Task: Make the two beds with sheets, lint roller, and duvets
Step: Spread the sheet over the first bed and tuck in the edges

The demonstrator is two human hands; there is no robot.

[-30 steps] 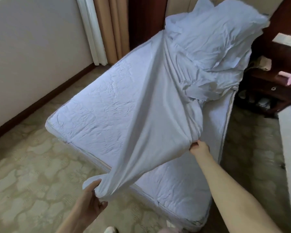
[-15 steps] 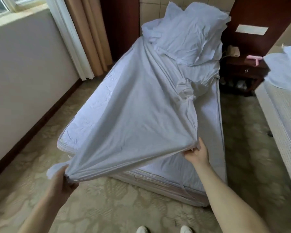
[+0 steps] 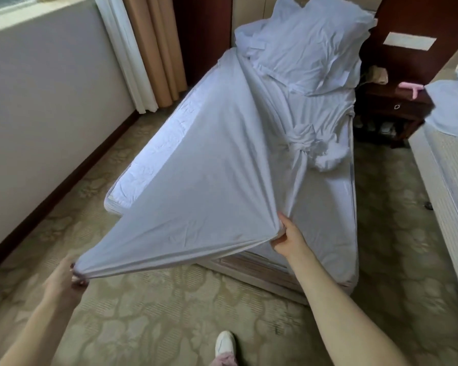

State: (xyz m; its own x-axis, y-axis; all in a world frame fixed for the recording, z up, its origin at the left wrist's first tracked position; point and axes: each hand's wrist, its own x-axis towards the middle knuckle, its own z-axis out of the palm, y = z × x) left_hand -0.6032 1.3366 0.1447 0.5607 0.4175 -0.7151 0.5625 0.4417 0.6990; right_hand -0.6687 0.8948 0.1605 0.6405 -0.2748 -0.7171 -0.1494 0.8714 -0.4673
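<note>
Sheet [image 3: 209,180] over the mattress [image 3: 154,151] — pillow [image 3: 310,40] at its head, nightstand [image 3: 391,109] to the right, second bed [image 3: 450,186] beyond.

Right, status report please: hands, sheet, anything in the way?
Left hand grips sheet corner; right hand grips its edge. Sheet taut over mattress foot. Twisted bunch mid-bed.

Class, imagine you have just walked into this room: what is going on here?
A person stands at the foot of a bed, stretching a white sheet between both hands. The left hand grips a corner out past the mattress; the right hand grips the edge at its foot. The sheet is bunched below the pillows and leaves the mattress's left strip bare.
</note>
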